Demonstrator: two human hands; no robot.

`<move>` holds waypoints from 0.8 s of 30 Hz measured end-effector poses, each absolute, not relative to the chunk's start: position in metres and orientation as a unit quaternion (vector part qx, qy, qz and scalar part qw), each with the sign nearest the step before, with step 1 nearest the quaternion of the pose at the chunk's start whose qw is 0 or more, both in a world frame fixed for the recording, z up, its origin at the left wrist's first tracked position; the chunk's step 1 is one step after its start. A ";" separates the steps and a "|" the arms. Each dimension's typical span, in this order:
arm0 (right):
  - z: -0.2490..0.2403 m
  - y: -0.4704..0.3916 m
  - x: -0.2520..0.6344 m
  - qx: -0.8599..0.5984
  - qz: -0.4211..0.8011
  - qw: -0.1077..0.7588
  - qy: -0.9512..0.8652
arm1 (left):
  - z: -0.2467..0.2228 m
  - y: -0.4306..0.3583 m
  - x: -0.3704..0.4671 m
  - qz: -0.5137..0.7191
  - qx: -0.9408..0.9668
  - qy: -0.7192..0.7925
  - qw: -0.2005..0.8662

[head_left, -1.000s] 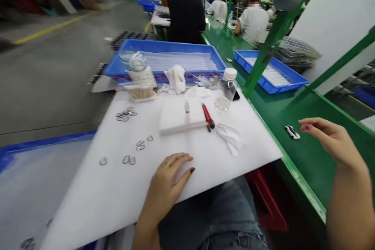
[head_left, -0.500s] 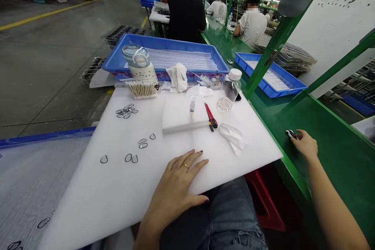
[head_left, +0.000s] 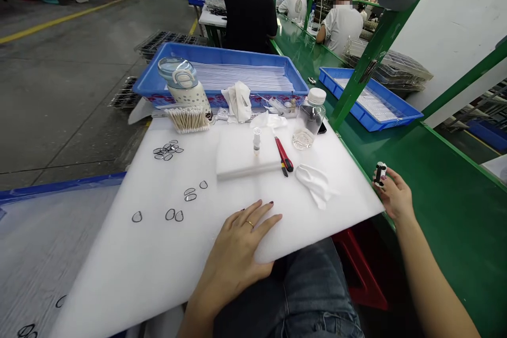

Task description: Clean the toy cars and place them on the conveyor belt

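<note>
1. Long, smooth green bench (head_left: 455,211): runs near to far down the right side, flanking my seat.
2. Broad, matte white work sheet (head_left: 138,269): spread before me, right edge meeting the bench.
3. Rectangular blue plastic tray (head_left: 222,54): far end of the sheet, pale strips inside.
4. My left hand (head_left: 241,232): near edge, middle. Fingers spread on the sheet, grasping nothing; thumb by the rim.
5. My right hand (head_left: 396,195): right, at the seam of sheet and bench. Thumb and fingers pinched round a small car; the rear fingers are partly hidden.
6. Flat white rectangular slab (head_left: 237,161): mid-sheet, beyond my left fingers.
7. Slim red-and-black box cutter (head_left: 283,153): just right of the slab, untouched.
8. White-and-black toy car (head_left: 381,174): in the right pinch, long axis roughly upright. I judge the step in hand to be holding it up by the sheet's right edge; any move from here calls for a light, steady pinch and clearance over that edge.
9. Thin black oval loops (head_left: 168,150): piled far left, six singles lying nearer.
</note>
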State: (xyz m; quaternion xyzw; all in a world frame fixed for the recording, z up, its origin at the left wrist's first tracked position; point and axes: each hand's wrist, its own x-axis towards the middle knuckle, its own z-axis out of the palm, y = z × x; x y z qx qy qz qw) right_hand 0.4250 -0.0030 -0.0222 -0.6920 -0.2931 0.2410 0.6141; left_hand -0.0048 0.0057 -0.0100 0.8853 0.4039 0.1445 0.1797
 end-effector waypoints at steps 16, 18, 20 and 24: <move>-0.018 0.015 0.403 -0.613 0.255 0.707 -0.243 | -0.010 0.010 -0.001 0.142 0.894 0.394 0.156; -0.019 0.016 0.402 -0.612 0.250 0.707 -0.250 | -0.010 0.011 -0.001 0.140 0.896 0.392 0.156; -0.021 0.018 0.403 -0.610 0.243 0.707 -0.263 | -0.010 0.012 0.000 0.137 0.897 0.390 0.158; -0.024 0.018 0.404 -0.629 0.190 0.686 -0.314 | -0.012 0.013 0.000 0.133 0.896 0.390 0.163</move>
